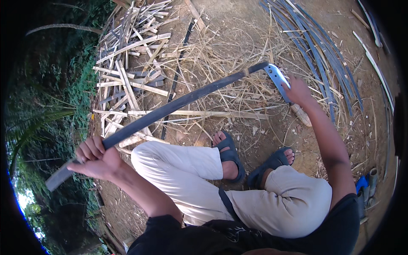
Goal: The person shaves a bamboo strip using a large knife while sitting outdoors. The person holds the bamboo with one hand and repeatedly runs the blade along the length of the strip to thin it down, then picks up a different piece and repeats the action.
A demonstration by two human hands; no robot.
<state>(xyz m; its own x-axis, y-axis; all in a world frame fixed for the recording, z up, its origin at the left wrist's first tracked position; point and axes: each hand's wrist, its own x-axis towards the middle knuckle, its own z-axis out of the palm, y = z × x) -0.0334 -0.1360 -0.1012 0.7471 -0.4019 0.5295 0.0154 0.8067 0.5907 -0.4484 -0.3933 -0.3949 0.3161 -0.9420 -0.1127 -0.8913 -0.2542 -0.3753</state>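
Note:
A long, flat dark strip (182, 100), apparently bamboo, slants across in front of me. My left hand (97, 159) is closed around it near its lower left end, fingers wrapped over the top. A pale ring-like mark shows near the strip's far end, which meets the tip of a knife. This knife has a broad shiny blade (277, 80) with several small holes. Against the blade's right side is my right hand (300, 92), closed, its thumb by the metal; its other fingers are partly hidden. A wooden handle-like piece (301, 115) lies in line with the blade, below the hand.
Thin curled shavings (221, 72) cover the ground ahead. Split bamboo pieces (131, 80) are heaped at the left, beside green plants (42, 102). Long dark strips (316, 51) lie at the far right. My sandalled feet (231, 157) are just below the shavings. Bamboo tubes (372, 182) stand at right.

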